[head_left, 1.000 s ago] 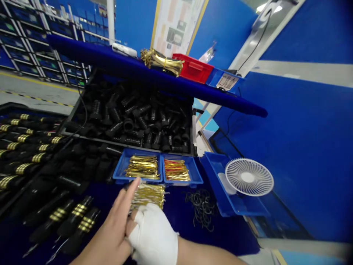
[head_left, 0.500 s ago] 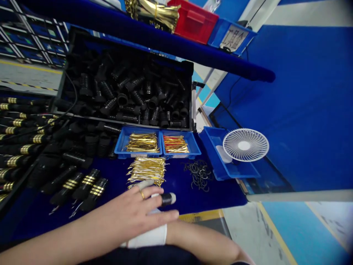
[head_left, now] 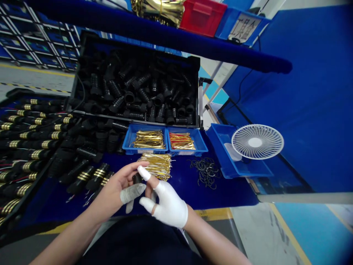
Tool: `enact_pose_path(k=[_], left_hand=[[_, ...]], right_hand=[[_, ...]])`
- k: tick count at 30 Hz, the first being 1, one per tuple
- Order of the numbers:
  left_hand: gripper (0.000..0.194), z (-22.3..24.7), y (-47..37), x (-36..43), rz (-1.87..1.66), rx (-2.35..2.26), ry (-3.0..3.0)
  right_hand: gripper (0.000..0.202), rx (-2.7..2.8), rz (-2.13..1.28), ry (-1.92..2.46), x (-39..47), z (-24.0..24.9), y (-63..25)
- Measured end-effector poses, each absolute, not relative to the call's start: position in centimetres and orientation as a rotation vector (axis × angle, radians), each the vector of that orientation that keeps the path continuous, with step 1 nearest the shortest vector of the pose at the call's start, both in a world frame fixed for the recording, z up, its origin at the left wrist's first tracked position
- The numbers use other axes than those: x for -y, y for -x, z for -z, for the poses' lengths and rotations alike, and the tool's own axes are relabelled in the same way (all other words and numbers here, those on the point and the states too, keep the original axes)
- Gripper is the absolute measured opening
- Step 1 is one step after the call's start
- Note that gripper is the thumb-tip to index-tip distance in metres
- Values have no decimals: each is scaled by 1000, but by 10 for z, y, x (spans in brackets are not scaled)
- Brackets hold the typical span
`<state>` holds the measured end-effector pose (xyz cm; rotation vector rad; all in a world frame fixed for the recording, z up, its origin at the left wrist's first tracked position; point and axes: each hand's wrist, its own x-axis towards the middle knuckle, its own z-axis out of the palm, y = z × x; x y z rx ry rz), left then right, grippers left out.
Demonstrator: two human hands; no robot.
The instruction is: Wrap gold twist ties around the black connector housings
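One blue-covered table carries most of the things in the scene. At its far side there is a large black crate, which is full of black ribbed parts. On the right stands a blue tray with a white round grille over it. In the middle, on the near side of the crate, two small blue bins are placed side by side: the left bin contains gold strips, and the right bin contains red and gold ones.

At the near side, the left hand and the white-gloved right hand face each other, very close. The right hand is half open, its thumb apart from its forefinger, and I see nothing in it. The left hand is half curled; a dark piece appears between its fingers, but I cannot tell if it is held or worn.

The pile of gold and white strips lies on the table, just beyond the hands. To the right of this pile are thin dark loops.
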<state>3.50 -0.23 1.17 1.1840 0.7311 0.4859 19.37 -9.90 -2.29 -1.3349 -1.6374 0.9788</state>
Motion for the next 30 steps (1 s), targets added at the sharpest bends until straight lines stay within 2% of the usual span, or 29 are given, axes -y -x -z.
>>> enact_pose_path(k=[4,6,11,16,19,23,26,30], left_hand=[[33,-9,-33,6,-517,-753,-1305],[24,-4,-27,9,-466,-765,-1403],[36,22,6,23,-392,-838,-1727],[38,51,44,18,-557,-929,-2289],[51,52,60,-7,-664,-1164,-2501],[69,38,82,-60,-730,-1768,-2467],[77,37,101,-96,-718,-2026,-2336],[58,54,122,-124,-707,-1985,-2217]], right_hand=[[71,1536,-1164,1211,106,23,-187],[63,1580,-1151,1200,109,26,-189],[35,1805,-500,1444,108,50,-199],[57,1985,-261,1722,95,91,-192],[56,2048,-166,1736,93,109,-179],[57,1873,-140,1701,100,113,-170],[58,1597,-263,1629,107,101,-172],[33,1329,-473,1576,105,75,-181]])
